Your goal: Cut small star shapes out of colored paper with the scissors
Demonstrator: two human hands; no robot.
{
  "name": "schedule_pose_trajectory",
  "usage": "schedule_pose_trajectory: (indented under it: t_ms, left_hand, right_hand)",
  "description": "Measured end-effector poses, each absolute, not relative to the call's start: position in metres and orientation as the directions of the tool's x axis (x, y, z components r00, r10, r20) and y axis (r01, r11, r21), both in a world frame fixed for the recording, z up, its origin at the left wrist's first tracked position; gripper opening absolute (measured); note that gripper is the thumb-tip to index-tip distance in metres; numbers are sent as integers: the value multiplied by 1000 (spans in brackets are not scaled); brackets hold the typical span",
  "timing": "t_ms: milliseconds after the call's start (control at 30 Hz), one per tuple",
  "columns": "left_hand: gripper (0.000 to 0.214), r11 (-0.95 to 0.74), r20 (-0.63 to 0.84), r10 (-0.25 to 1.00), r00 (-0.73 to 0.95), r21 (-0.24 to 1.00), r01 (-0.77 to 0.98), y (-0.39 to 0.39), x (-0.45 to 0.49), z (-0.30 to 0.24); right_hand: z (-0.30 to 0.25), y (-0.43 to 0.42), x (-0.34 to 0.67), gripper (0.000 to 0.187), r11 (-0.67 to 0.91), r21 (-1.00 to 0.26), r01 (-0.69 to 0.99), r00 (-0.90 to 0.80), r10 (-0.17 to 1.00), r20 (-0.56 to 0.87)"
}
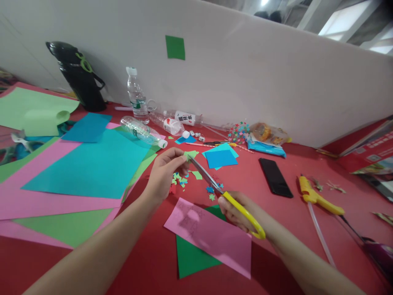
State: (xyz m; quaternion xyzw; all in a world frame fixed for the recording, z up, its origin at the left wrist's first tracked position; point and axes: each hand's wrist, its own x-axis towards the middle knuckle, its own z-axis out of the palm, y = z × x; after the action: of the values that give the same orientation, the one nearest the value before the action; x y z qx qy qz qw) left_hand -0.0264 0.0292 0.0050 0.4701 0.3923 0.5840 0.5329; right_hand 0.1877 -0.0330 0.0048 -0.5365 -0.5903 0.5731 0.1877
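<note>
Near the middle of the view, my left hand (167, 170) pinches a small piece of light green paper (191, 154) between thumb and fingers. My right hand (235, 211) grips scissors (242, 211) with yellow handles, and their blades reach up to the green piece. Whether the blades are parted is hard to make out. Below the hands lie green paper scraps (181, 179) and several small cut stars (211, 190) in blue and green. Closest to me, a pink sheet (215, 241) with faint drawn star outlines rests over a dark green sheet (193, 258).
Large coloured sheets (92, 164) cover the left side. Plastic bottles (138, 102) and a black flask (80, 78) stand or lie by the wall. A black phone (275, 177) and a yellow glue gun (319, 196) with its cord are at right. Blue sheets (221, 158) lie beyond the scissors.
</note>
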Motion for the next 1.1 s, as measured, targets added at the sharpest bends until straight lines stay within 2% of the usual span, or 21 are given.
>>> schedule_pose_trajectory:
  t_ms: [233,633,800,1100]
  left_hand:
    - [9,-137,143,990,-1,949,-285,28,-22,4]
    - [14,-109,122,992,19,939,-326,20,-13,4]
    - [14,-69,82,997,17,923,-378,17,-11,8]
    - [11,-53,71,997,39,932,-360,21,-16,7]
  right_hand:
    - [-13,-34,194,49,-285,-903,321,-379,836,-398]
    - [-7,-40,183,58,-247,-930,272,-366,867,-337]
    - [-11,-41,183,54,-274,-915,298,-341,864,-370]
    - [-4,-41,181,47,-292,-899,327,-294,872,-391]
